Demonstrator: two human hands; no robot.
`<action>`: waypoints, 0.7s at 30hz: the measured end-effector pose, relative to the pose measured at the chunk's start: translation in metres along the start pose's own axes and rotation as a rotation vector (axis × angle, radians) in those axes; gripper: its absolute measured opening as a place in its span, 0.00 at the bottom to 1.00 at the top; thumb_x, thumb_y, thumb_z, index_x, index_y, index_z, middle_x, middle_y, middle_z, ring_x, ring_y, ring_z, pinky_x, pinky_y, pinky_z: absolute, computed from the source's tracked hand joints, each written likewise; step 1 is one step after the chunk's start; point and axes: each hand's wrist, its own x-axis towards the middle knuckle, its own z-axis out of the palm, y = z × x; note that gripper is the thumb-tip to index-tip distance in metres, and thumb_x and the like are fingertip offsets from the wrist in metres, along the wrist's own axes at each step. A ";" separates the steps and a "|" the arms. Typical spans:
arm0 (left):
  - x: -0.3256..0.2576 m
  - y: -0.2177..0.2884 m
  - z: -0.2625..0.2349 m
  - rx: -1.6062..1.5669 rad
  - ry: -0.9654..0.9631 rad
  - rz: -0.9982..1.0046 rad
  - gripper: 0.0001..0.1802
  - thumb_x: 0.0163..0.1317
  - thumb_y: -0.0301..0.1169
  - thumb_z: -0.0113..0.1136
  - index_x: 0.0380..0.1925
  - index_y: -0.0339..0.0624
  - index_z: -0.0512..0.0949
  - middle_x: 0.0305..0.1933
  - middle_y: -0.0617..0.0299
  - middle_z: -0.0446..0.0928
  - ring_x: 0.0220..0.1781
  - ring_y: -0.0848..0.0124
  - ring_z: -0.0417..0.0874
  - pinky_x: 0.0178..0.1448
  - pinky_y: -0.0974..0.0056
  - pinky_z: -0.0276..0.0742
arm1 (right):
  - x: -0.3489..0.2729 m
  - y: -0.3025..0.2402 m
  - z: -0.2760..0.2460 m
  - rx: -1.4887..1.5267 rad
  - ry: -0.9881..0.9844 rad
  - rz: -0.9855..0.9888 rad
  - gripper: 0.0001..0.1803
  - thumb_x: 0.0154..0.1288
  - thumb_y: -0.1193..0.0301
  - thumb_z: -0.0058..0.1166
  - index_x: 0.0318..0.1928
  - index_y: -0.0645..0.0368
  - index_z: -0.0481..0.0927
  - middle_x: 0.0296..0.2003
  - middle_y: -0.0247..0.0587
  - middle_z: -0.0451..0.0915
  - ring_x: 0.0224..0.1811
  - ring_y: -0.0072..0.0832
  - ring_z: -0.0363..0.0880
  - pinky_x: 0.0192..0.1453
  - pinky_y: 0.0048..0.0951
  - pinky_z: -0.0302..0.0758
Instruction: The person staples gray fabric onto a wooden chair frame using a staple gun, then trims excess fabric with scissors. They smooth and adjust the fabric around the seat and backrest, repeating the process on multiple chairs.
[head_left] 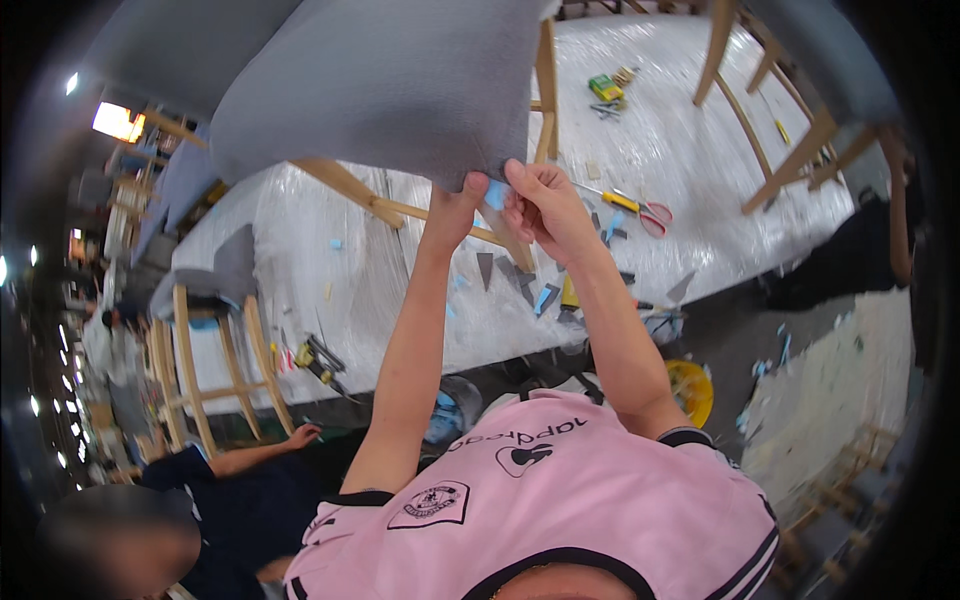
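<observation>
A grey upholstered chair (390, 90) with pale wooden legs stands in front of me. My left hand (455, 212) is closed at the lower edge of its seat, thumb on the grey fabric, the other fingers mostly hidden behind. Beside it, my right hand (548, 208) pinches the fabric at the seat corner between thumb and bent fingers. Between both hands a small light blue patch (495, 193) shows under the cover; whether it is lining or a loose scrap I cannot tell. One wooden leg runs down just behind my hands.
The table (380, 300) is covered in shiny plastic film. Red-handled scissors (655, 218), a yellow-handled tool (620, 201), grey and blue scraps (545, 298) and a green-yellow box (604, 87) lie on it. Other chairs (215, 330) stand around. A co-worker (240, 500) is at lower left.
</observation>
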 end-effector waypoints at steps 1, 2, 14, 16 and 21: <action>-0.002 0.001 0.004 -0.017 0.040 -0.007 0.54 0.56 0.66 0.72 0.66 0.30 0.70 0.65 0.53 0.75 0.67 0.62 0.74 0.71 0.58 0.69 | 0.003 0.001 -0.006 0.010 -0.056 0.045 0.26 0.75 0.53 0.62 0.23 0.58 0.78 0.16 0.34 0.75 0.14 0.17 0.68 0.18 0.20 0.61; -0.003 0.003 0.007 -0.038 0.053 -0.024 0.53 0.56 0.64 0.73 0.66 0.30 0.70 0.64 0.53 0.75 0.67 0.63 0.74 0.70 0.58 0.69 | 0.007 0.003 -0.010 0.022 -0.112 0.091 0.26 0.76 0.54 0.61 0.23 0.58 0.78 0.15 0.34 0.75 0.14 0.18 0.68 0.18 0.20 0.61; -0.037 0.044 0.098 -0.348 0.731 0.034 0.26 0.63 0.44 0.76 0.46 0.35 0.76 0.48 0.58 0.78 0.48 0.73 0.78 0.52 0.69 0.74 | 0.012 0.046 -0.032 -0.059 -0.054 -0.190 0.28 0.79 0.51 0.54 0.23 0.55 0.75 0.15 0.30 0.72 0.13 0.18 0.68 0.16 0.22 0.59; -0.039 0.035 0.095 -0.218 0.740 0.093 0.22 0.67 0.45 0.73 0.40 0.35 0.79 0.49 0.59 0.78 0.50 0.73 0.78 0.53 0.68 0.73 | 0.013 0.046 -0.033 -0.075 -0.106 -0.201 0.29 0.79 0.51 0.54 0.22 0.55 0.74 0.15 0.30 0.72 0.13 0.18 0.67 0.16 0.23 0.58; -0.037 0.033 0.098 -0.092 0.770 0.179 0.22 0.75 0.46 0.62 0.34 0.35 0.82 0.48 0.62 0.78 0.49 0.74 0.77 0.53 0.66 0.71 | 0.016 0.044 -0.031 -0.101 -0.049 -0.163 0.29 0.79 0.51 0.54 0.21 0.55 0.73 0.14 0.28 0.71 0.12 0.16 0.64 0.15 0.23 0.56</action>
